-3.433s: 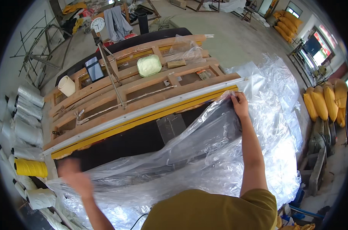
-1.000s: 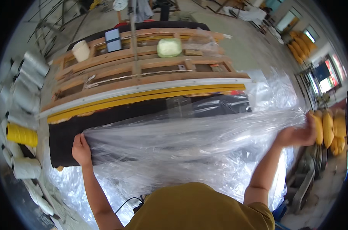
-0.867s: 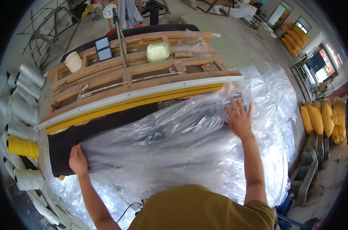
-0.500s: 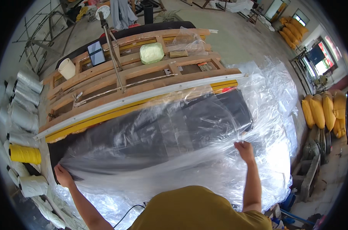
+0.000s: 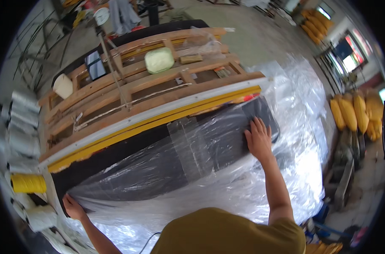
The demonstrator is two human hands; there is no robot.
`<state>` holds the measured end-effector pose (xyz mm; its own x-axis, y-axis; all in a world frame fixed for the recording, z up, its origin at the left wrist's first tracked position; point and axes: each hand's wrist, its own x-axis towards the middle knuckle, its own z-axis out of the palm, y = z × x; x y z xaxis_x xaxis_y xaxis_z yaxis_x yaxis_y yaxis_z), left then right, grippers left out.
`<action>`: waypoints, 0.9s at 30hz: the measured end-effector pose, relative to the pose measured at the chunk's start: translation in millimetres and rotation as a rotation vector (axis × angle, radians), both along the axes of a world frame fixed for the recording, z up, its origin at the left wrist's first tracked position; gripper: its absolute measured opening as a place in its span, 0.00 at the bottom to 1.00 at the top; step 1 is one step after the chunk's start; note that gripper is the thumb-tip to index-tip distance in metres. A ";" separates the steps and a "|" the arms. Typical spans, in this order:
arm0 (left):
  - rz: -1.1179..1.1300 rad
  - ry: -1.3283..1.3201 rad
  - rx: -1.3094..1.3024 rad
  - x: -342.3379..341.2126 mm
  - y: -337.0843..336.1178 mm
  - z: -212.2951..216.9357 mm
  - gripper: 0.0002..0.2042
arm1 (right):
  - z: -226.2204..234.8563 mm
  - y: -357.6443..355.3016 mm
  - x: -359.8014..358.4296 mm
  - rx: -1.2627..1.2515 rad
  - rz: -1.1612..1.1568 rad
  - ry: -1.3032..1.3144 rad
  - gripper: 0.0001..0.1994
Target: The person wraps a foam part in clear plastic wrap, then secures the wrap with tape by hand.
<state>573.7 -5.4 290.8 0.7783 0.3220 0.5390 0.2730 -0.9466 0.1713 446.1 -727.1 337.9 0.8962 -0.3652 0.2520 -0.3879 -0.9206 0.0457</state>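
Note:
A long black panel (image 5: 129, 163) lies in front of me under a clear plastic sheet (image 5: 209, 186). My right hand (image 5: 257, 138) rests flat on the plastic near the panel's right end, fingers spread. My left hand (image 5: 73, 207) grips the edge of the plastic at the panel's lower left corner. A yellow and white strip (image 5: 154, 122) runs along the far side of the panel.
Behind the strip stands a wooden frame (image 5: 137, 84) with a pale green block (image 5: 159, 60), a small tablet (image 5: 94, 65) and a white pot (image 5: 63, 86). Thread spools, one yellow (image 5: 28, 183), line the left. Yellow sacks (image 5: 354, 111) lie at the right.
My right hand has moved up and right across the plastic onto the panel's right end. My left hand has stayed low at the left corner, holding the sheet's edge.

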 end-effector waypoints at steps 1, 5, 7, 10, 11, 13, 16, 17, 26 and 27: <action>0.002 0.008 -0.013 0.0 -4.4 7.4 0.15 | 12.0 9.6 9.6 0.006 0.016 0.010 0.25; -0.003 -0.067 -0.102 -18.2 45.4 -6.5 0.15 | 20.1 37.8 48.1 0.119 0.297 -0.083 0.25; -0.018 -0.069 -0.096 -36.9 52.7 -3.8 0.16 | -0.8 34.3 39.9 0.113 0.278 -0.111 0.25; 0.229 -0.046 -0.074 -73.4 56.4 -6.6 0.15 | 4.9 22.8 39.3 0.123 0.216 -0.088 0.19; 0.271 -0.079 -0.052 -88.4 57.9 -14.7 0.14 | 10.1 17.3 47.7 0.203 0.186 -0.068 0.16; 0.317 -0.149 -0.008 -98.9 52.3 -15.1 0.15 | 10.3 9.4 69.7 0.184 0.235 -0.243 0.10; 0.261 -0.080 -0.333 -128.9 53.4 -15.9 0.15 | 7.2 4.8 83.3 0.259 0.208 -0.126 0.09; 0.227 -0.085 -0.134 -136.8 77.4 -25.6 0.15 | -1.4 -8.4 89.3 0.269 0.324 -0.260 0.11; 0.012 -0.246 -0.314 60.2 -74.2 9.1 0.10 | -43.3 -112.2 112.9 0.436 0.116 -0.521 0.13; 0.062 -0.163 -0.367 72.9 -83.2 9.3 0.09 | -54.2 -127.0 125.8 0.539 0.012 -0.523 0.14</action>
<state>646.5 -88.6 300.1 0.6655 0.5595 0.4940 0.2687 -0.7971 0.5408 571.9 -854.0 283.7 0.7136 -0.5489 0.4353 -0.2249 -0.7679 -0.5997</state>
